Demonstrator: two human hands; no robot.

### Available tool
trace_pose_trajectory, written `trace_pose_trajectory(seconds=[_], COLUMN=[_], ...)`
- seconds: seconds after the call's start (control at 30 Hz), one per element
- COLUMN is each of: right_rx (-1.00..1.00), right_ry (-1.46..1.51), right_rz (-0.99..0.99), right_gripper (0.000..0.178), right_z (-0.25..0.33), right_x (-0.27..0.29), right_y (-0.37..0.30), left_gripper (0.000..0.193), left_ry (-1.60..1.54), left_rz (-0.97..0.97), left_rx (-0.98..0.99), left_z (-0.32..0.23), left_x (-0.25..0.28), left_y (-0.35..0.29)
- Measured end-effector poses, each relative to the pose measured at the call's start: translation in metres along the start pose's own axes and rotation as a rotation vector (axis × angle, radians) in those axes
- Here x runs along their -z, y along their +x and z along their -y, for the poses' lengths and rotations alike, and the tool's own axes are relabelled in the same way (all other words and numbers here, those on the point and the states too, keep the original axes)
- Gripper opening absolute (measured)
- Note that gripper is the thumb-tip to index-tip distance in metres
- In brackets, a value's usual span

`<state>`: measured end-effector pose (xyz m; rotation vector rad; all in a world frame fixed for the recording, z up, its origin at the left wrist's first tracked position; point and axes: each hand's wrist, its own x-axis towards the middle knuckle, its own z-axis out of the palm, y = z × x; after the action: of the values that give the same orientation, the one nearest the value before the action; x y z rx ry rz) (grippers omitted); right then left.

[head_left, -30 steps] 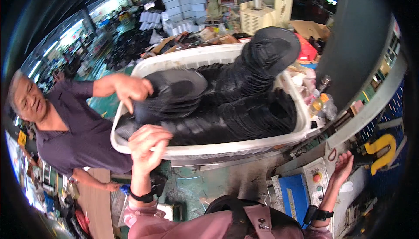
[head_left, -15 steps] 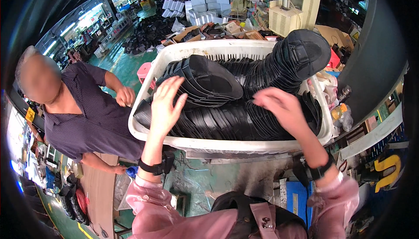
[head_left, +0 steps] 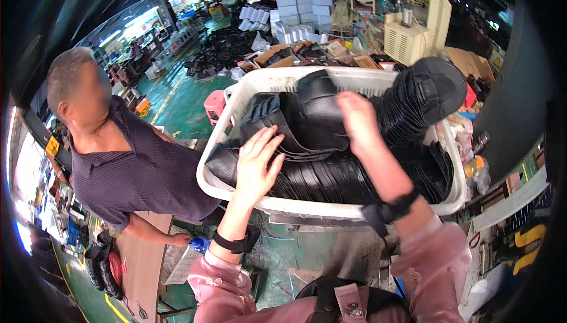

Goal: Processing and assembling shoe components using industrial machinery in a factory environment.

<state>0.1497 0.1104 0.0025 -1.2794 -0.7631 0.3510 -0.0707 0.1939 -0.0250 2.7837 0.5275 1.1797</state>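
A white plastic basket point(head_left: 348, 209) in front of me is packed with nested rows of thin black shoe pieces. On the upper left pile, my left hand point(head_left: 258, 163) rests with fingers spread against the near side of a loose bundle point(head_left: 271, 116). One black shoe piece point(head_left: 322, 98) stands raised out of that bundle. At its right edge, my right hand point(head_left: 359, 119), a little blurred, has its fingers closed on it. Beside that hand, a tall curved stack point(head_left: 434, 84) leans up over the basket's far right corner.
To my left stands a person point(head_left: 136, 157) in a dark shirt, head turned aside, one hand by a blue bottle cap point(head_left: 199, 244) at a brown table point(head_left: 139, 252). A pink stool point(head_left: 215, 103) is behind the basket. A dark pillar point(head_left: 514, 87) rises at right; boxes and a beige machine point(head_left: 407, 36) stand beyond.
My right hand has moved up and left onto the bundle, and a piece there is now raised. My left hand stays at the bundle. The person has turned their head; the view has shifted.
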Motion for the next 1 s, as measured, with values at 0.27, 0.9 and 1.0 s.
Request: trace_pose_trajectory(seconds=[0.27,0.9,1.0], right_rx=[0.036,-0.458,-0.309], right_ry=[0.496,-0.372,-0.216], right_rz=[-0.206,-0.636,-0.918], right_gripper=[0.033,0.024,0.017], right_z=[0.121,0.161,0.182], right_x=[0.139,0.298,0.316], right_y=[-0.115,-0.612,-0.667], left_gripper=[0.031,0.016,0.018], left_ry=[-0.224,-1.287,-1.389], left_rz=[-0.254,1.992,2.146], left_rx=[-0.011,-0.937,-0.831], left_z=[-0.056,-0.522,-0.604], left_x=[0.015,-0.121,-0.105], left_y=[0.014,-0.124,-0.135])
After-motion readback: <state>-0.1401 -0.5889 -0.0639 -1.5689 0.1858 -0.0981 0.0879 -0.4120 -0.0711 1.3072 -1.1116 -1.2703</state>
